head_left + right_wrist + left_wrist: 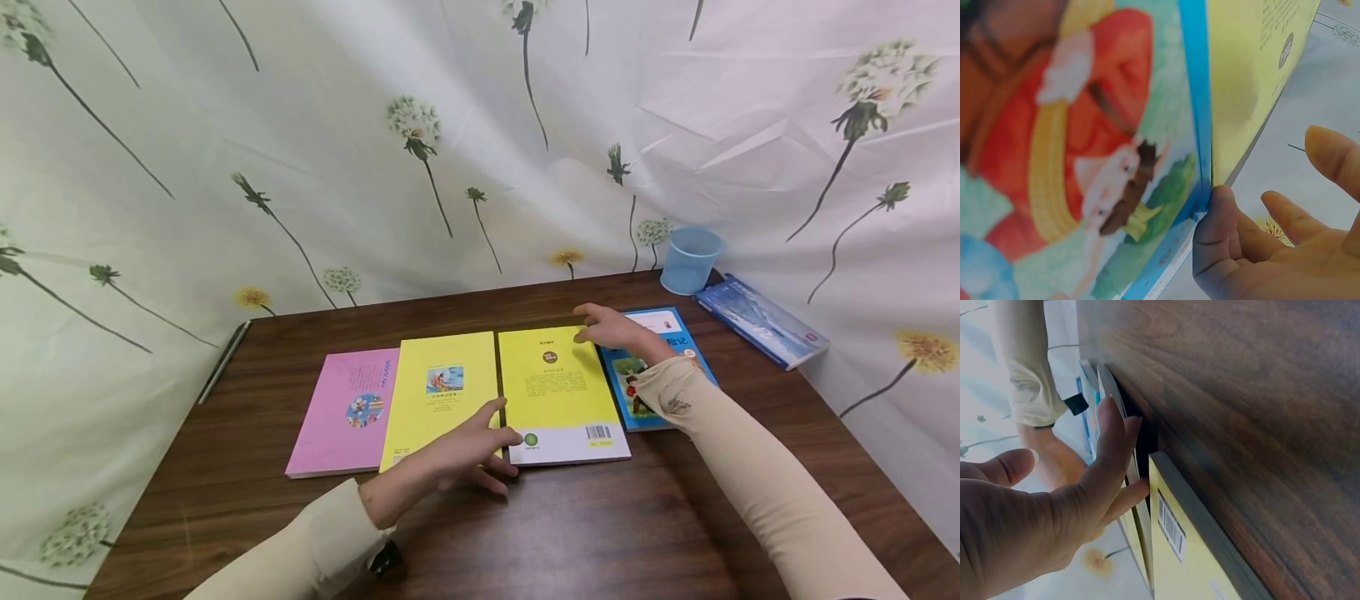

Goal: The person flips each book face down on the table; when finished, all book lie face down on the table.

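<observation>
Four books lie in a row on the table: a pink book (345,417), a yellow book with a small picture (442,367), a yellow book with a white lower band (562,392), and a blue book (637,392). My left hand (468,450) is over the near corners where the yellow books meet, fingers spread and apart from the thumb (1016,465). My right hand (618,329) reaches over the blue book to the far right corner of the white-banded one. In the right wrist view, a fingertip (1222,197) is right at the seam between them. Neither hand grips a book.
A light blue cup (690,260) stands at the back right, with another blue book (761,321) lying in front of it. A thin dark strip (225,362) runs along the table's left edge. Behind the wooden table (540,533) hangs a dandelion-printed curtain (315,150).
</observation>
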Tool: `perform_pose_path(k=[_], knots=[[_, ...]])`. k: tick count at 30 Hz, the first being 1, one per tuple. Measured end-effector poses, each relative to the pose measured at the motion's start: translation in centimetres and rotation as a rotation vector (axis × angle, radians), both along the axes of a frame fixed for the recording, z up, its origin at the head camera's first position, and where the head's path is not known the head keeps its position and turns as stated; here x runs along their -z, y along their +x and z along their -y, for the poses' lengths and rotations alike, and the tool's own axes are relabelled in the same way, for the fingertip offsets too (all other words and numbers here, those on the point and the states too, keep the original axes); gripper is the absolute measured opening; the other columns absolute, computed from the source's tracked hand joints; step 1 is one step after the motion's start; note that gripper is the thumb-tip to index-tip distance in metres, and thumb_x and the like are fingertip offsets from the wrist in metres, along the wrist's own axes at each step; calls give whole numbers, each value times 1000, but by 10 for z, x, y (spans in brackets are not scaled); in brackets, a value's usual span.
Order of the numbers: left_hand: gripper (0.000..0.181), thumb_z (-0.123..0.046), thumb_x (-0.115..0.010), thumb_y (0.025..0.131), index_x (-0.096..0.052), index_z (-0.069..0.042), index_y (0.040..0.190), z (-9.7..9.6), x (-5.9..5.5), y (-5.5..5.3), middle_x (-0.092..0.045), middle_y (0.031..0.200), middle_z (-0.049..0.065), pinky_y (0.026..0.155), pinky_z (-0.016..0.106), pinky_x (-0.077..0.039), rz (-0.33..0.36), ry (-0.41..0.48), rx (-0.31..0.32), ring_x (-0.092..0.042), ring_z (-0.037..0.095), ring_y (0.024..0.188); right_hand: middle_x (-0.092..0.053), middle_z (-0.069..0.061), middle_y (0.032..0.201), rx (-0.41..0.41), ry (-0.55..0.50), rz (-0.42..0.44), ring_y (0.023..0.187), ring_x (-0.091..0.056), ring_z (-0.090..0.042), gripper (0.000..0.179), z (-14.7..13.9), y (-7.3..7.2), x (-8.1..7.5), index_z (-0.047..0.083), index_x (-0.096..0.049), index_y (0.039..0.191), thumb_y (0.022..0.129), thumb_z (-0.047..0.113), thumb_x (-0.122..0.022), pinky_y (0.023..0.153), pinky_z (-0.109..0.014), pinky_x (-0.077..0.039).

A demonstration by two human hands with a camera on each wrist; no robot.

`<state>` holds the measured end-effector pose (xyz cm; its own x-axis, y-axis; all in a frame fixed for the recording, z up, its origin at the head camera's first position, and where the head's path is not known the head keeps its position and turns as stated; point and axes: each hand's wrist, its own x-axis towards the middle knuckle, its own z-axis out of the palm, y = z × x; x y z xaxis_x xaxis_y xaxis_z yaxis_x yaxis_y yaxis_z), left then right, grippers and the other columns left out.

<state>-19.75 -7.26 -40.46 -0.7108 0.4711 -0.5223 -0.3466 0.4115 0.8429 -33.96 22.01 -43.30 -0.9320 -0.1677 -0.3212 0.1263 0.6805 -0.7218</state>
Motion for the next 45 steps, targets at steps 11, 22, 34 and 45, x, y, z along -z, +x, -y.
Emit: perform_pose_path(k=[11, 22, 34, 45], knots=[[85, -25, -62, 95, -10, -12, 161, -3, -1, 11, -37, 152, 27, 74, 44, -62, -37, 26, 16, -68, 33, 104, -29, -25, 159, -3, 8, 4, 139, -41, -44, 68, -3, 4, -3, 11, -26, 158, 99, 25, -57, 104, -58, -45], [85, -27, -62, 95, -10, -12, 160, -4, -3, 9, -32, 156, 25, 76, 46, -62, -14, 59, -11, -68, 34, 104, -29, -24, 160, 3, 26, 16, 136, -46, -43, 66, -3, 0, 0, 11, -27, 157, 100, 26, -57, 104, -57, -45], [83, -26, -61, 95, -10, -12, 160, -3, -3, 10, -33, 155, 26, 77, 45, -62, -12, 48, -19, -68, 34, 104, -30, -22, 160, -16, 14, 31, 113, -57, -34, 67, -5, 2, 2, 12, -28, 157, 99, 27, -58, 86, -41, -49], [82, -25, -60, 95, -13, -13, 160, -1, -7, 10, -31, 157, 27, 78, 46, -61, -35, 45, -33, -67, 35, 108, -27, -22, 161, -29, 19, 41, 112, -57, -34, 67, -4, 3, -1, 12, -27, 157, 99, 26, -57, 81, -37, -48]])
